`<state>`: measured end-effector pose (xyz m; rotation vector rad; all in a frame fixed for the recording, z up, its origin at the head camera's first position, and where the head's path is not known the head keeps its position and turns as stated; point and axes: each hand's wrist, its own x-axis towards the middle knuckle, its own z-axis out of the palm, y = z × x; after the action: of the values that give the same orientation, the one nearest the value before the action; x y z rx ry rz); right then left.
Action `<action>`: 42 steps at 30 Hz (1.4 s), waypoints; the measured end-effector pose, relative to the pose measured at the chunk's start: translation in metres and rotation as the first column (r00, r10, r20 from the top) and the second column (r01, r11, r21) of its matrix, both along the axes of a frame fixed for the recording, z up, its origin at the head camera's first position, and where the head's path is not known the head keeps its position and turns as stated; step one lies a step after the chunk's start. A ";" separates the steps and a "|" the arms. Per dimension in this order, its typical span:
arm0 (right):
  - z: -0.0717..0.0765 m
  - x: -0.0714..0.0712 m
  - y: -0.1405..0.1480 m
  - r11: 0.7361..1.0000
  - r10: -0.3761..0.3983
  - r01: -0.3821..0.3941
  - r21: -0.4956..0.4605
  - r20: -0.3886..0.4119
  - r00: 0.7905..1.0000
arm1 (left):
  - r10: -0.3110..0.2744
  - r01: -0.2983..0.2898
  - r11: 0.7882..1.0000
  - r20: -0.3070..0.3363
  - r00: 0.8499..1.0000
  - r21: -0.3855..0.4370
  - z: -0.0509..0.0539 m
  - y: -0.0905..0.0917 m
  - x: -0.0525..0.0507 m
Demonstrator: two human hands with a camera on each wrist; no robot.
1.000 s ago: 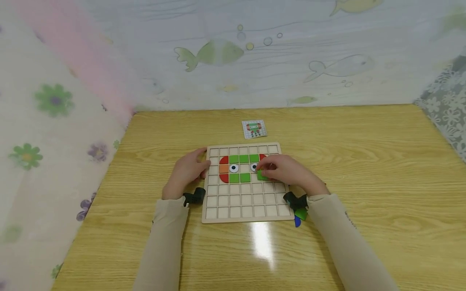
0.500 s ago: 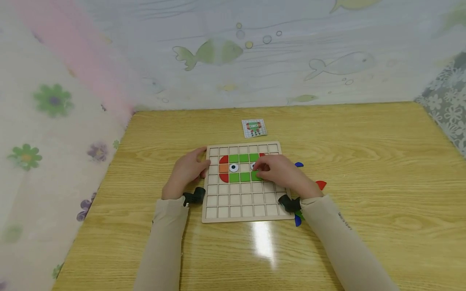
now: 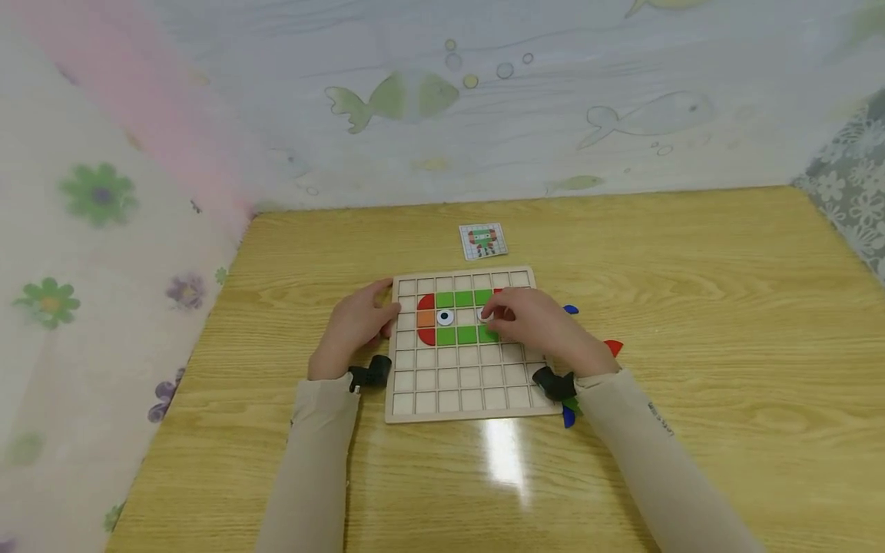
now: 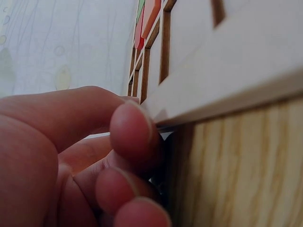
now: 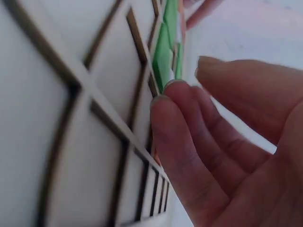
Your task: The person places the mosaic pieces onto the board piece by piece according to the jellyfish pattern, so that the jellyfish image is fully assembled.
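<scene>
On the table lies a square wooden grid board (image 3: 445,402) with colored tiles in its upper half. My left hand (image 3: 356,322) holds the board's left edge, the thumb at the rim and the other fingers curled at the side. Over the right part of the pattern, my right hand (image 3: 532,319) has its fingertips at a white eye disc (image 3: 482,316) and a green tile (image 3: 492,336). In the right wrist view a gap separates thumb and fingers, with nothing pinched between them. Another eye disc (image 3: 445,316), an orange tile (image 3: 425,319) and red rounded tiles (image 3: 426,336) sit farther left.
Behind the board lies a small picture card (image 3: 483,242) showing a tile figure on a grid. Right of the board, partly under the right arm, are a red piece (image 3: 613,348), blue pieces (image 3: 569,416) and a green piece (image 3: 571,404). A patterned wall stands behind the table.
A green tile under my right fingertips has gone into the lower row beside the other green ones. My right hand has shifted slightly left. My left hand stays at the board's edge.
</scene>
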<state>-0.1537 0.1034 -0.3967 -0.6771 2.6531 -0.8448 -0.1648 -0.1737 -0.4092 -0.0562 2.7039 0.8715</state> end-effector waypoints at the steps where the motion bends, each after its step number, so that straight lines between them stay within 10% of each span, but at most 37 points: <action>1: 0.002 0.000 0.003 1.000 -0.006 0.006 -0.014 0.007 1.000 | -0.002 0.002 1.000 0.000 1.000 -0.001 0.000 0.000 0.000; 20: 0.000 0.005 0.075 0.996 -0.093 0.092 0.018 0.046 0.995 | -0.006 0.006 1.000 0.001 1.000 -0.004 0.000 0.004 -0.001; 42: -0.004 0.005 0.096 0.996 0.010 -0.021 0.088 0.120 0.993 | -0.015 0.015 0.999 -0.003 1.000 -0.033 -0.001 0.000 -0.002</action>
<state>-0.1482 0.1996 -0.4009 -0.6045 2.5578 -0.7344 -0.1670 -0.1740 -0.4102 -0.0416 2.7187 0.8236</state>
